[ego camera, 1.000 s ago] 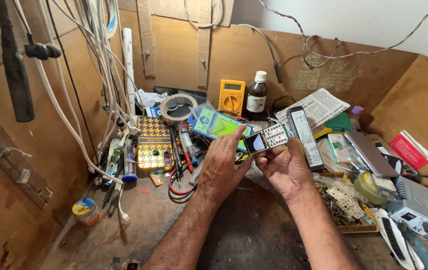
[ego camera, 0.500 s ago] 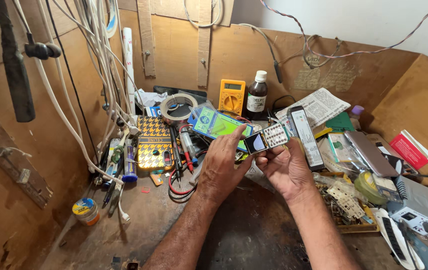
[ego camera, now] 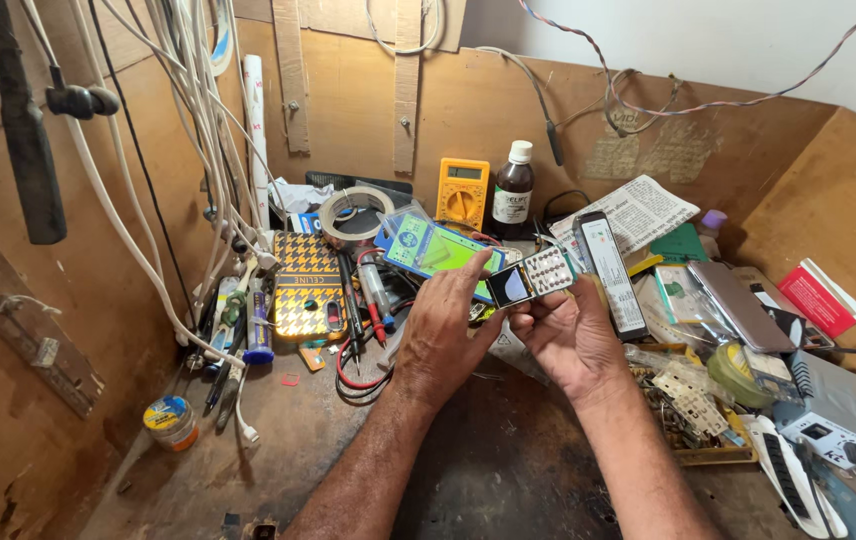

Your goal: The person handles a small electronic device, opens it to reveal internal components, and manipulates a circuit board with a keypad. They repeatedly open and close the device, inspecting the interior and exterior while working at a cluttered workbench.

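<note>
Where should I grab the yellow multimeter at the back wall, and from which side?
Take the yellow multimeter by its two long side edges, coming from above and in front. It leans upright against the wall, the brown bottle crowds its right side, so go in carefully there.

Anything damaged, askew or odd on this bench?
The small keypad phone, held by the left hand and right hand, seems to lack its casing. Loose circuit boards lie heaped at right. Nothing looks spilled.
</note>
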